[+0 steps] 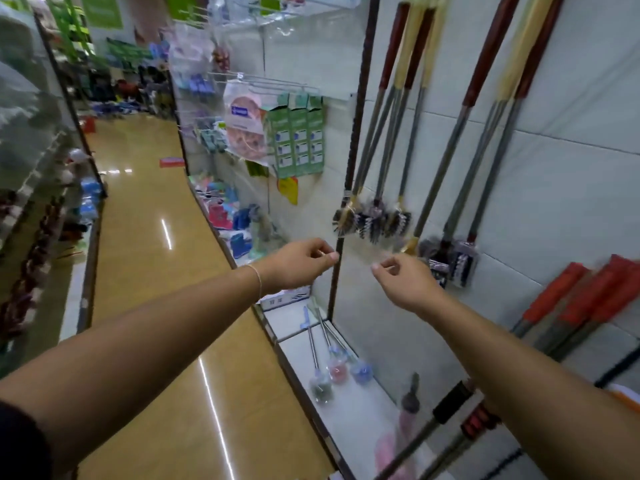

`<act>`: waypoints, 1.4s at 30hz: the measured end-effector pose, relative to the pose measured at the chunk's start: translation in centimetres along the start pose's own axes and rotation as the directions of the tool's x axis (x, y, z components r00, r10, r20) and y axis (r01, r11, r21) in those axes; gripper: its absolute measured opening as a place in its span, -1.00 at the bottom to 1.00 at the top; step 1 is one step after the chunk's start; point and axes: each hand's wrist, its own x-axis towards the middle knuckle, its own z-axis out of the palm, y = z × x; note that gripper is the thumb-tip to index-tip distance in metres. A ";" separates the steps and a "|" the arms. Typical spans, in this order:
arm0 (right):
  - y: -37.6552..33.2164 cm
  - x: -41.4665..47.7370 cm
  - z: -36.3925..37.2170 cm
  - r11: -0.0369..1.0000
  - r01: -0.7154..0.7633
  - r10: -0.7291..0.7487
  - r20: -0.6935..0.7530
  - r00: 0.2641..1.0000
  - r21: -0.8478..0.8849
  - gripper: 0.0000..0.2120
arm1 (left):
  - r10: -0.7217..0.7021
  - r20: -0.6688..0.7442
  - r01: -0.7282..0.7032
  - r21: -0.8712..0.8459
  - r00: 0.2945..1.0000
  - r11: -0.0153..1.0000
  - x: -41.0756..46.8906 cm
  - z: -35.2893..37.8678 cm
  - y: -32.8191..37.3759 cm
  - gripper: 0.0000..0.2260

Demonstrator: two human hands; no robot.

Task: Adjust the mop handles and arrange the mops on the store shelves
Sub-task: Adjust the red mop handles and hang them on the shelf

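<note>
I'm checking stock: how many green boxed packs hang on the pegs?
3, side by side: left pack, middle pack, right pack, hanging just left of the dark upright post. Others may be hidden behind them.
</note>
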 end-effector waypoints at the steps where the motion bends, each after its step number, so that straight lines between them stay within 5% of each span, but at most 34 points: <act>1: 0.1 0.6 0.0 1.000 -0.026 0.026 -0.022 0.999 -0.004 -0.64 | 0.019 0.026 -0.019 -0.007 0.999 1.000 1.3 -0.1 -0.1 -0.72; 12: 0.5 3.6 0.2 0.960 -0.268 0.245 -0.221 0.944 -0.083 -0.73 | 0.234 0.271 -0.226 -0.061 0.934 0.972 12.5 -0.1 -1.5 -0.80; 22: 7.1 -1.7 0.8 0.831 -0.552 0.540 -0.334 0.773 0.067 -0.76 | 0.320 0.593 -0.295 -0.143 0.739 0.945 15.5 9.6 -1.1 -0.82; 32: 17.5 -6.2 3.7 0.686 -0.704 0.724 -0.263 0.637 0.183 -0.73 | 0.232 0.734 -0.167 -0.163 0.638 0.972 13.8 22.1 -2.7 -0.82; 42: 28.7 -5.0 8.8 0.621 -0.753 0.783 -0.204 0.588 0.216 -0.65 | 0.016 0.714 0.080 -0.101 0.700 0.992 13.9 36.6 -8.2 -0.81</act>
